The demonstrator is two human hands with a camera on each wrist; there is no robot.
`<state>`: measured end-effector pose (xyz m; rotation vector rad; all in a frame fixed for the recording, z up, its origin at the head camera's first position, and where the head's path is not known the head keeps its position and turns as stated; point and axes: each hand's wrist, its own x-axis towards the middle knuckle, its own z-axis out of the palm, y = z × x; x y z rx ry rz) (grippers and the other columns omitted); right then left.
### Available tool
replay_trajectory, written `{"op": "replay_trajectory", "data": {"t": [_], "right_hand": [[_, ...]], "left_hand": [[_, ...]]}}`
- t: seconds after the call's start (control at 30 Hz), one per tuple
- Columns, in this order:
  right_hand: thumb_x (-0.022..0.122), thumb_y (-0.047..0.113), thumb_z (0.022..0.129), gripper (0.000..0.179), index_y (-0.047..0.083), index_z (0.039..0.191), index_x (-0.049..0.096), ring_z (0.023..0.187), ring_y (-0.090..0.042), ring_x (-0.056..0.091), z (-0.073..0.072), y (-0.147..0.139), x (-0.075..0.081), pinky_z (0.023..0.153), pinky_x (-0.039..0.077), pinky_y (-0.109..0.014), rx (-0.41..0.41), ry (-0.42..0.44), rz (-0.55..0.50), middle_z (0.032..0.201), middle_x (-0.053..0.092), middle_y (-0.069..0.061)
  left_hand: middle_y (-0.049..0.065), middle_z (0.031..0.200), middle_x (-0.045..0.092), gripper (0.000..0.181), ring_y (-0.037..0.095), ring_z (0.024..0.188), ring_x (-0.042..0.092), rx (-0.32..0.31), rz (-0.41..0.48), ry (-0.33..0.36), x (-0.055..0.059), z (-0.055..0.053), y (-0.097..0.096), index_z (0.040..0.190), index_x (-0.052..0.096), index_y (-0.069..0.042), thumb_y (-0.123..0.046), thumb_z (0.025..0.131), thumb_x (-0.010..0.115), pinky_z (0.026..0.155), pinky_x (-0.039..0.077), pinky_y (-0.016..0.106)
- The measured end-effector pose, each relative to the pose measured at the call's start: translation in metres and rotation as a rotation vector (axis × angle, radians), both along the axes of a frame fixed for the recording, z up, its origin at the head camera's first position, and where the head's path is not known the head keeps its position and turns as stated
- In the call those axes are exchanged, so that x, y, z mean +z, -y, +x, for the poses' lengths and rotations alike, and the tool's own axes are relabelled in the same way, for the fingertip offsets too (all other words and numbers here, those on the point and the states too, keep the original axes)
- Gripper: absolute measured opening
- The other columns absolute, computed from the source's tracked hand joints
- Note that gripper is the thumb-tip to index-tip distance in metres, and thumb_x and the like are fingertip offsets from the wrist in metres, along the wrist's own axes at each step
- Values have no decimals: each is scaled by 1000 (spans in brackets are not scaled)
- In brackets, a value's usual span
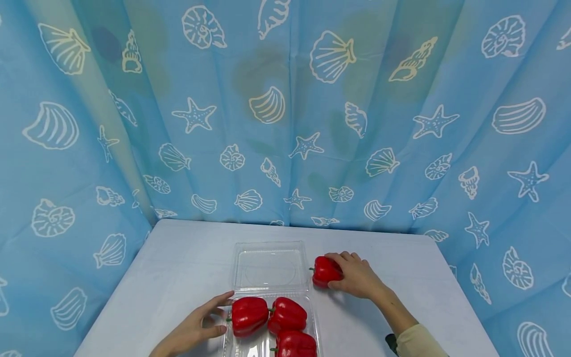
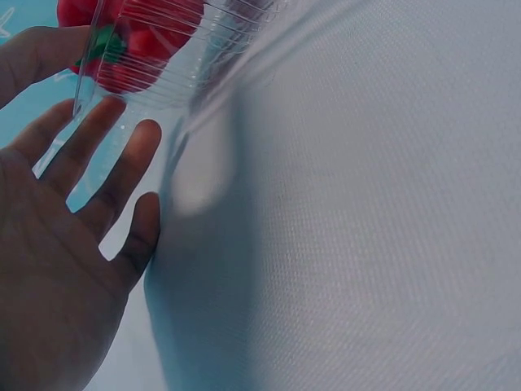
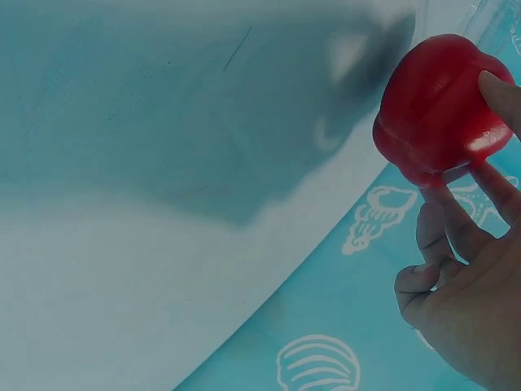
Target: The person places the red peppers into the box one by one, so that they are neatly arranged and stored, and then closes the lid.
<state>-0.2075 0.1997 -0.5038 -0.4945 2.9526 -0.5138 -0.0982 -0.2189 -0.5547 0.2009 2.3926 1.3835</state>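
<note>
Head view: three glossy red bell peppers [image 1: 287, 315] are held in a clear plastic container [image 1: 256, 344], flanked by the loosely spread left hand [image 1: 196, 325]; farther off, beside the opened clear lid [image 1: 269, 265], a green-stemmed red pepper [image 1: 324, 271] is gripped by the right hand [image 1: 360, 277].

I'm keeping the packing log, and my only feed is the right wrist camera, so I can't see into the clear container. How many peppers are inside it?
Observer: In the head view, three red peppers show inside the clear container, whose near end is cut off by the frame.

Operator: Thanks. Is its lid open or closed?

Observer: Open: it lies folded back on the far side of the base.

Operator: And which way does the stem point on the pepper that the right hand grips? It's hidden from me.

Observer: Leftward in the head view, toward the lid's side of the table.
</note>
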Motion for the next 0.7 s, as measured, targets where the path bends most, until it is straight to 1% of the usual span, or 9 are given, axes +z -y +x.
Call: {"op": "replay_trajectory", "data": {"t": [0.3,0.53,0.7], "right_hand": [[95,32,64,92,20,143,50,119,-31,50,1,-3,1,87,53,-53,-45,-86,-49,131,58,-11],[94,36,65,91,19,143,51,116,-29,52,2,0,5,84,53,-50,-39,-185,-99,129,59,-9],[92,40,67,89,20,143,51,115,-27,52,4,7,13,84,52,-49,-25,-203,-109,128,60,-7]], "left_hand": [[18,150,47,92,25,116,59,-4,-1,8,-1,1,1,156,36,-17,-48,79,77,91,55,50],[15,148,50,91,24,115,58,-19,5,4,-1,0,2,156,35,-18,-46,81,77,93,53,50],[14,147,51,90,23,117,56,-36,6,-7,0,-3,3,157,34,-18,-43,81,76,95,51,47]]}}
